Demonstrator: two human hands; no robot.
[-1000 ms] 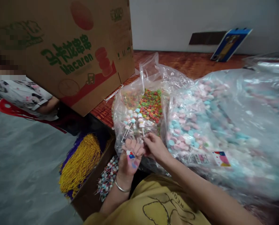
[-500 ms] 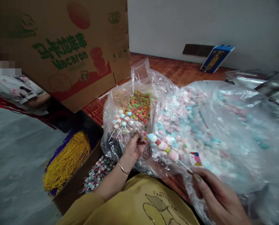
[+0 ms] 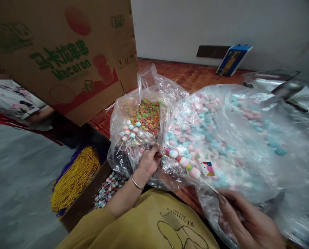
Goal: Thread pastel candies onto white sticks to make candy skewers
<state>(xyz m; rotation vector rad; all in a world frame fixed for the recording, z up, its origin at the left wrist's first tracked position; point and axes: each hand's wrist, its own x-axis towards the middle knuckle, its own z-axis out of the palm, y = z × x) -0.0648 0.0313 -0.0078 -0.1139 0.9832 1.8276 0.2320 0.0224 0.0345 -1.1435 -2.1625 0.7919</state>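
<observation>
My right hand [image 3: 247,216] pinches the white stick of a marshmallow skewer [image 3: 184,163], strung with white, pink and blue marshmallows and red and yellow-green rings. The skewer slants up and left to my left hand [image 3: 151,160], whose thumb and finger are closed on what looks like a small clear wrapper with colourful print [image 3: 167,150]. The wrapper overlaps the skewer's tip; how far it covers it I cannot tell. Beyond my left hand, a few finished-looking marshmallow sticks [image 3: 128,132] lie on a clear bag of coloured rings [image 3: 147,116].
A large clear bag of pink and blue marshmallows [image 3: 208,128] spreads to the right. A tall Macaron carton [image 3: 92,93] stands left, with a person's arm [image 3: 42,114] behind it. Below are a box of skewers [image 3: 110,188] and gold strings [image 3: 76,180]. A blue device [image 3: 233,60] leans against the wall.
The skewer's tip has come up to my left hand and now meets the printed wrapper there. The whole view has shifted slightly.
</observation>
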